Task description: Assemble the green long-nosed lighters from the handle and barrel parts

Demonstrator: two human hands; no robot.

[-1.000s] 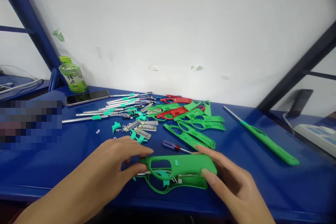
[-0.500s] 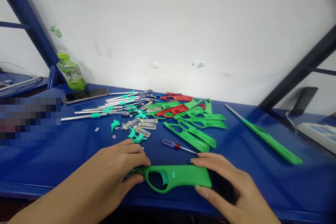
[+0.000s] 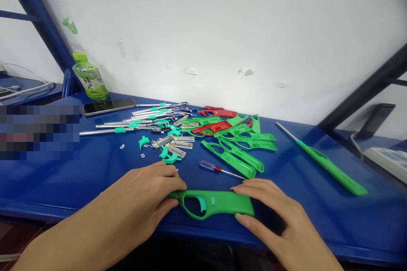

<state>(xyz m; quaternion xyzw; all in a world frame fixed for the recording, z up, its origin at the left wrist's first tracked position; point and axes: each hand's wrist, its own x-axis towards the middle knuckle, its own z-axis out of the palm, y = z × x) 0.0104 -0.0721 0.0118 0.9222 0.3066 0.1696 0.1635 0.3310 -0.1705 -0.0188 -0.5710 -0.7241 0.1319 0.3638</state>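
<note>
Between my hands at the table's front edge is a green utility lighter (image 3: pixel 224 203) with a teal trigger in its finger loop. My left hand (image 3: pixel 155 190) pinches its narrow neck, and any rod beyond is hidden behind the fingers. At the wide handle end, my right hand (image 3: pixel 276 211) grips the casing, thumb on the near edge and fingers on the far edge. A screwdriver (image 3: pixel 209 166) with a clear purple handle lies just behind the lighter, its tip close to my right fingers.
Green casing halves (image 3: pixel 229 159), red casings (image 3: pixel 213 128), clear fuel tanks (image 3: pixel 182 142), teal triggers (image 3: pixel 171 158) and metal rods (image 3: pixel 110 131) lie behind. A phone (image 3: pixel 110 106) and drink bottle (image 3: pixel 90 78) stand back left. Another green lighter (image 3: pixel 330 167) lies right.
The whole view has shifted slightly, so the table things sit a little higher and further right. Both hands keep hold of the lighter, which now looks more level.
</note>
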